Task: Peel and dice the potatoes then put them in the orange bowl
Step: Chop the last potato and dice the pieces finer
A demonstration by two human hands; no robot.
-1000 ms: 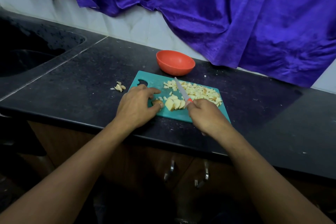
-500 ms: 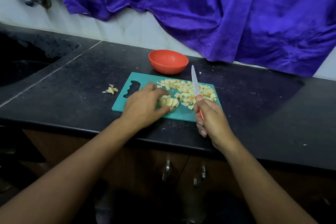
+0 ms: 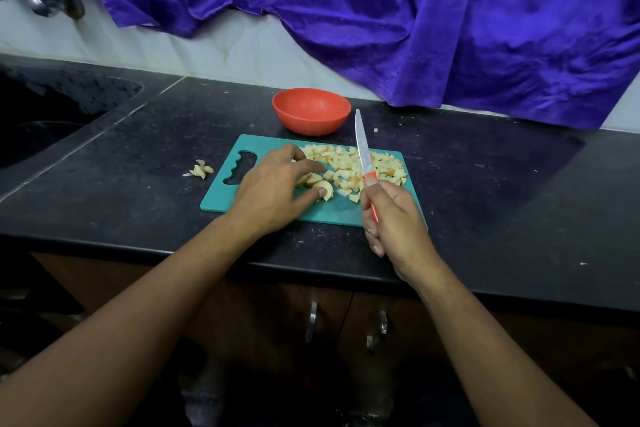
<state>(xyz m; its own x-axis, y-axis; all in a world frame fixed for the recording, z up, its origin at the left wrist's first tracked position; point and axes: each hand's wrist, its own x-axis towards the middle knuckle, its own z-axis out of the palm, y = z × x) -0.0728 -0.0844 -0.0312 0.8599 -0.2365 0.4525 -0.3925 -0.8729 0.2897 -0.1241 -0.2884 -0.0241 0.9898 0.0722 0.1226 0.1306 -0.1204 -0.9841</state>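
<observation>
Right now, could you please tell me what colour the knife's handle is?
The knife handle is orange-red, clearest in the head view.

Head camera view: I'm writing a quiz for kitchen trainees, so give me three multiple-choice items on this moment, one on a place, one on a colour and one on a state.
1. Where is the orange bowl?
A) on the counter, beyond the cutting board
B) on the cutting board
C) on a stool

2. What colour is the handle of the knife?
A) black
B) red
C) green

3. What state is the orange bowl in?
A) filled to the rim
B) upside down
C) upright and empty

Answers:
1 A: it stands on the dark counter past the board's far edge.
2 B: red shows above the right hand, which grips it.
3 C: its bare inside shows, and the diced potato lies on the board.
</observation>
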